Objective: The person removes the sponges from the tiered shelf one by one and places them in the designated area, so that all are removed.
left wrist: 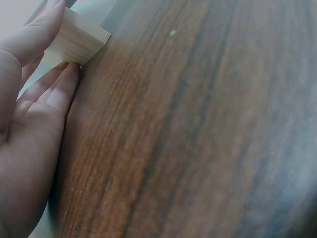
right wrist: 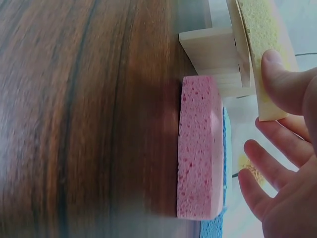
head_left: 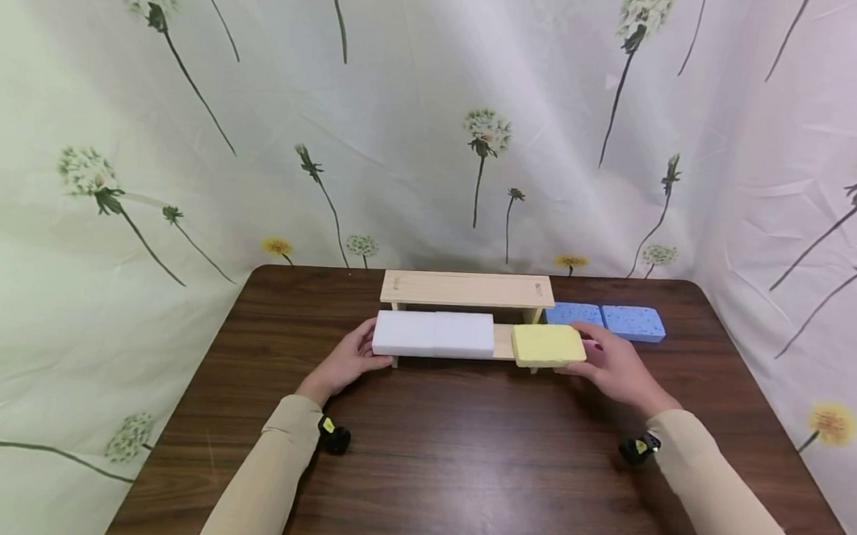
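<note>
A pale wooden two-step rack [head_left: 467, 289] stands on the table. Two white sponges [head_left: 434, 334] lie side by side on its lower step. At the rack's left end my left hand [head_left: 345, 362] holds the lower step's end, its thumb in front beside the white sponge. The left wrist view shows the fingertips against the wooden leg [left wrist: 81, 42]. My right hand [head_left: 623, 371] pinches a yellow sponge [head_left: 548, 345] over the lower step's right end. Its other fingers are spread apart. Beneath that hand a pink sponge [right wrist: 198, 148] lies on the table, mostly hidden in the head view.
Two blue sponges [head_left: 632, 323] lie on the brown wooden table [head_left: 455, 463], right of the rack. Flower-printed white cloth [head_left: 421, 138] hangs behind the table and along its sides.
</note>
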Demonstrator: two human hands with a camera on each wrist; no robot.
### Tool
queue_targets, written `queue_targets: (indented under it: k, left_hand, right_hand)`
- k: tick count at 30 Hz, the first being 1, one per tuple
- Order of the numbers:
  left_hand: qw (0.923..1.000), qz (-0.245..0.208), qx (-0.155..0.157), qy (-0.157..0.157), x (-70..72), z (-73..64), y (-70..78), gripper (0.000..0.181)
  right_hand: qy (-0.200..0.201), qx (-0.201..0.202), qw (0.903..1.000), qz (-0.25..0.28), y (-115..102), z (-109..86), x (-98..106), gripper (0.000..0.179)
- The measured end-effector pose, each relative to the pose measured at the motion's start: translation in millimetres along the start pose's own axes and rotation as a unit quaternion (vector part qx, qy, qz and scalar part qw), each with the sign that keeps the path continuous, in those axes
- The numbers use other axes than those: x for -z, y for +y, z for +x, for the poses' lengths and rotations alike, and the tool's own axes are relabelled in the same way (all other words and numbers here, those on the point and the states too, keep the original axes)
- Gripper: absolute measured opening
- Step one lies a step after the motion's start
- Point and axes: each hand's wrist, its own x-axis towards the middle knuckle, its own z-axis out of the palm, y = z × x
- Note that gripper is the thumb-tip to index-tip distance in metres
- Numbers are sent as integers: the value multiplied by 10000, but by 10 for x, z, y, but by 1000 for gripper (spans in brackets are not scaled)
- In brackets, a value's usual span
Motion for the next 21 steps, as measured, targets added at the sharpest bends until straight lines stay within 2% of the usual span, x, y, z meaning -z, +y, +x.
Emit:
queue_targets:
  k: [11, 21]
  left_hand:
    - [10000, -36, -26, -13, -11, -5, 23, 90]
    - [10000, -33, 38, 9, -11, -7, 19, 91]
  right_hand:
    - [98, -227, 9996, -126, 72, -101, 126, 71]
    - [170, -232, 9994, -173, 171, -205, 230, 71]
